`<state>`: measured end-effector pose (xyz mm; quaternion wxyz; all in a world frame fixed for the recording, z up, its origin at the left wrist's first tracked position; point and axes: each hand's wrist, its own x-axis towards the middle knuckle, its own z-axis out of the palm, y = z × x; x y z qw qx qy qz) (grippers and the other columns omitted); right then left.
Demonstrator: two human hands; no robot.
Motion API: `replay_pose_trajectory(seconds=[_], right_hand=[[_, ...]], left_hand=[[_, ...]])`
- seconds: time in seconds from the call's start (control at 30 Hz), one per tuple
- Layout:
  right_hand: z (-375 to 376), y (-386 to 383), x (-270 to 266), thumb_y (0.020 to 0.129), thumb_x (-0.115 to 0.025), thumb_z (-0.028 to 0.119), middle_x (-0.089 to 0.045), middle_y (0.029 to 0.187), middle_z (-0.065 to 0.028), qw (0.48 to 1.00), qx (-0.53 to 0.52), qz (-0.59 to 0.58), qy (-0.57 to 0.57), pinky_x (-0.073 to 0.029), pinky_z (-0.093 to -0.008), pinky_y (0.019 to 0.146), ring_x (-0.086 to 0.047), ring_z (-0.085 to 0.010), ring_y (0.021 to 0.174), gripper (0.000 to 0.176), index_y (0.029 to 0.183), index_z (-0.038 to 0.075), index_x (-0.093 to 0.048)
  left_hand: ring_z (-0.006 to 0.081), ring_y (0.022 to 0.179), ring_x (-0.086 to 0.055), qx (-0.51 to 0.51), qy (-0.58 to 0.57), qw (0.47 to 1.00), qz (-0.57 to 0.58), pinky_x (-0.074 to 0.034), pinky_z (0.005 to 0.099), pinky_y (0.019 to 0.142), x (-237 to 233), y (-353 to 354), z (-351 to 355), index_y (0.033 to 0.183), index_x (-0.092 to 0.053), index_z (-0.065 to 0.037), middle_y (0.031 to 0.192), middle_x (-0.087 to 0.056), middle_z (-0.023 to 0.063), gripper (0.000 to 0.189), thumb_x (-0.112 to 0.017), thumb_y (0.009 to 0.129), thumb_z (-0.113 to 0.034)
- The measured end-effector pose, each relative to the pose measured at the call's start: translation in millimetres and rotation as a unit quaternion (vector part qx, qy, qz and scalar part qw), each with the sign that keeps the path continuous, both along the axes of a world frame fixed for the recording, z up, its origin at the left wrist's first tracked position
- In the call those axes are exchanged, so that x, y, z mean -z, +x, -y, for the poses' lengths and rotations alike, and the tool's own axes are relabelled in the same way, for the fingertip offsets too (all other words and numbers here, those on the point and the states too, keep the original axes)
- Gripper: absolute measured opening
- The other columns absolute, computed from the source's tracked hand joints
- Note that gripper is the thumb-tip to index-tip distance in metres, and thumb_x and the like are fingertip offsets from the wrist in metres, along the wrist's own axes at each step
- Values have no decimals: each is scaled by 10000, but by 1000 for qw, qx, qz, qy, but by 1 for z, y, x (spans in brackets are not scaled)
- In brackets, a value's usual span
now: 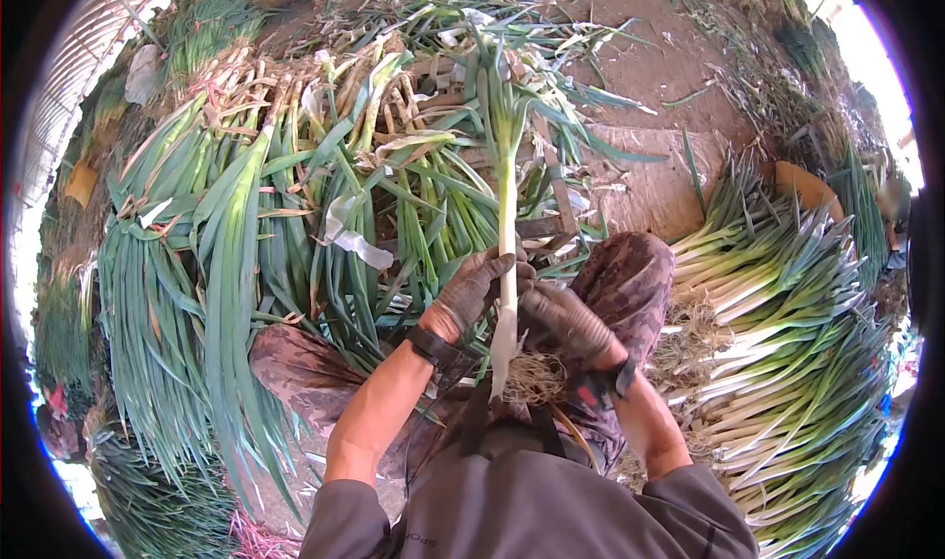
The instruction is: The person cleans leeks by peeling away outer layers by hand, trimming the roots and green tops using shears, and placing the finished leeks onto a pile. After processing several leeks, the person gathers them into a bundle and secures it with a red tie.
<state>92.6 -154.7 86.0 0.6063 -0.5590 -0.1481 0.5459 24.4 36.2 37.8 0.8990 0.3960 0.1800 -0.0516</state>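
Note:
A long leek point(507, 200) stands nearly upright before my body, green leaves at the top and roots near my lap. My gloved left hand point(471, 288) is closed round its white stem from the left side. At the stem's right, my gloved right hand point(569, 318) is bent and slightly blurred, its fingertips close to the stem; what they grip, if anything, is hidden. A pale strip of outer skin point(505, 347) hangs along the lower stem, beside the tangled roots point(535, 377).
Untrimmed leeks point(231, 224) lie heaped at the left and ahead. Cleaned leeks point(778, 362) are stacked at the right, roots towards me. A flat brown board point(650, 185) and loose leaf scraps lie on the soil ahead. Pink strings point(264, 539) are at the lower left.

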Motion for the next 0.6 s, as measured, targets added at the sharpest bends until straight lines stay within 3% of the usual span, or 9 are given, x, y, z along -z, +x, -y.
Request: replay_pose_trajectory(seconds=[0.1,0.17,0.2,0.27,0.33,0.4,0.47,0.57,0.6], right_hand=[[5,-42,19,1028,-570,252,-624,1239,-93,992,45,115,23,-487,-309,990,-586,-149,1133,468,1386,-39,-489],[0,-51,-3,979,-586,151,-596,1240,-157,977,91,192,5,-446,-369,1017,-543,-212,1155,446,1363,-47,-474],[-3,-59,21,989,-576,149,-599,1215,-165,967,127,221,-6,-454,-385,1007,-549,-224,1136,413,1347,-34,-481],[-13,-61,5,1000,-603,245,-578,1155,-112,982,132,129,36,-481,-359,925,-527,-193,1040,416,1309,-9,-490],[-21,-69,38,1003,-599,280,-607,1077,-88,971,188,135,64,-488,-367,883,-532,-161,1005,446,1313,-8,-460],[-13,-64,17,990,-593,248,-667,969,-182,918,257,299,36,-507,-439,746,-657,-319,868,382,1263,6,-482],[15,-45,-10,955,-626,218,-647,933,-265,899,214,381,-33,-535,-461,713,-632,-473,827,453,1336,27,-472],[55,-10,-55,941,-633,139,-647,810,-187,795,328,510,7,-529,-393,633,-672,-366,707,325,1234,25,-552],[73,2,-60,920,-640,128,-654,875,-209,767,351,537,3,-538,-410,660,-682,-376,771,360,1256,33,-551]], left_hand=[[185,961,-690,2,30,999,10,-559,318,886,-3,-3,9,1206,-632,-13,1077,-722,101,363,-629,992,-306],[199,1053,-678,25,28,999,-1,-521,319,973,3,-3,8,1253,-617,1,1128,-718,104,405,-577,1018,-326],[205,1063,-676,8,127,991,49,-515,326,987,5,1,10,1257,-613,20,1135,-715,130,456,-538,1032,-370],[241,1076,-672,6,89,995,32,-503,359,991,27,10,3,1259,-600,57,1165,-703,172,539,-514,1035,-426],[247,1106,-658,-32,124,991,45,-511,347,939,-6,20,19,1310,-562,37,1193,-691,161,588,-559,1011,-470],[269,1184,-633,5,125,990,71,-499,379,993,-33,30,20,1377,-494,21,1242,-671,156,626,-601,992,-462],[265,1175,-636,30,120,984,126,-498,380,988,-71,46,36,1409,-464,29,1232,-671,150,640,-650,975,-403],[231,1139,-645,62,179,960,208,-494,341,969,-142,82,82,1418,-465,43,1219,-680,136,610,-666,976,-327],[214,1139,-638,105,230,937,240,-490,328,969,-165,95,98,1418,-474,44,1242,-668,136,612,-671,973,-328]])
